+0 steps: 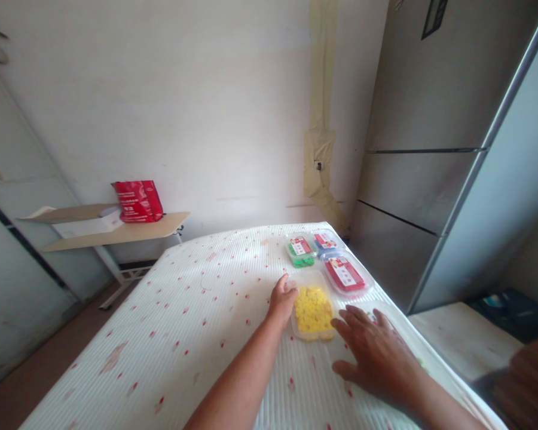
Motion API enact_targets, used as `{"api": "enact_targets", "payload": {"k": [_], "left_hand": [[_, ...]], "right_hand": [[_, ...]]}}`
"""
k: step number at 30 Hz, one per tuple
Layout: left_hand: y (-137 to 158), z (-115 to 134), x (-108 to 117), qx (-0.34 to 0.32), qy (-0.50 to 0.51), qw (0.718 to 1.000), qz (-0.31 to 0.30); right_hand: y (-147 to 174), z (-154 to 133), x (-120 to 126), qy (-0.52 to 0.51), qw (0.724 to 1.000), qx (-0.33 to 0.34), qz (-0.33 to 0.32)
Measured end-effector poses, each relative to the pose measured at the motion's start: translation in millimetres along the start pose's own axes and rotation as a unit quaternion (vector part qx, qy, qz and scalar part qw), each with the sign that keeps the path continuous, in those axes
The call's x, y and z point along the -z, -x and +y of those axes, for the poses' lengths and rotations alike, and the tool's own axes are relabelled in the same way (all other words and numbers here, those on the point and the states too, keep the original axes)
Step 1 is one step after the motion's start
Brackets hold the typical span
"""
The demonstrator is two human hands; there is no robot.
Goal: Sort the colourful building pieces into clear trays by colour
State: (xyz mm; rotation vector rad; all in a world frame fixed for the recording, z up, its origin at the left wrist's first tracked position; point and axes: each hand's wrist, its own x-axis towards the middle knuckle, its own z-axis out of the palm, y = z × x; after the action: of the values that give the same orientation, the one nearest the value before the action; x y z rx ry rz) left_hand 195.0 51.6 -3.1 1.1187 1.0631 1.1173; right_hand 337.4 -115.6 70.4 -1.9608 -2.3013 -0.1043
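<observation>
A clear plastic container [312,310] of small yellow pieces sits on the patterned tablecloth. My left hand [283,298] is closed on its upper left rim, thumb and fingers at the edge. To the right of the container, my right hand [370,346] has its fingers spread, palm down, holding nothing I can see. Under and beyond its fingers is a clear, flat plastic piece [392,313], perhaps a lid, partly hidden. Behind stand a labelled box with green contents [302,249], one with blue contents [327,240] and one with red contents [346,273].
The white, red-dotted tablecloth [197,310] covers the table. A grey fridge [412,119] stands close along the right side. At the far left, a small side table [170,226] bears a red bag [138,202] and a white box [89,224].
</observation>
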Motion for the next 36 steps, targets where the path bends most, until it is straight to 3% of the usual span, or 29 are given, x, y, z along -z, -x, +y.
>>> {"api": "enact_targets", "payload": {"k": [9,16,36], "left_hand": [[2.4,2.8,-0.8,0.009,0.008,1.000,0.014],[6.6,3.5,-4.4,0.012,0.013,1.000,0.025],[15.3,14.5,0.6,0.043,0.026,0.998,0.048]], "right_hand": [[-22.6,13.3,5.7,-0.044,0.998,-0.016,-0.035],[-42.5,23.7,20.6,-0.068,0.990,-0.002,-0.121],[-34.6,13.1,21.5,-0.064,0.994,0.005,-0.090]]}}
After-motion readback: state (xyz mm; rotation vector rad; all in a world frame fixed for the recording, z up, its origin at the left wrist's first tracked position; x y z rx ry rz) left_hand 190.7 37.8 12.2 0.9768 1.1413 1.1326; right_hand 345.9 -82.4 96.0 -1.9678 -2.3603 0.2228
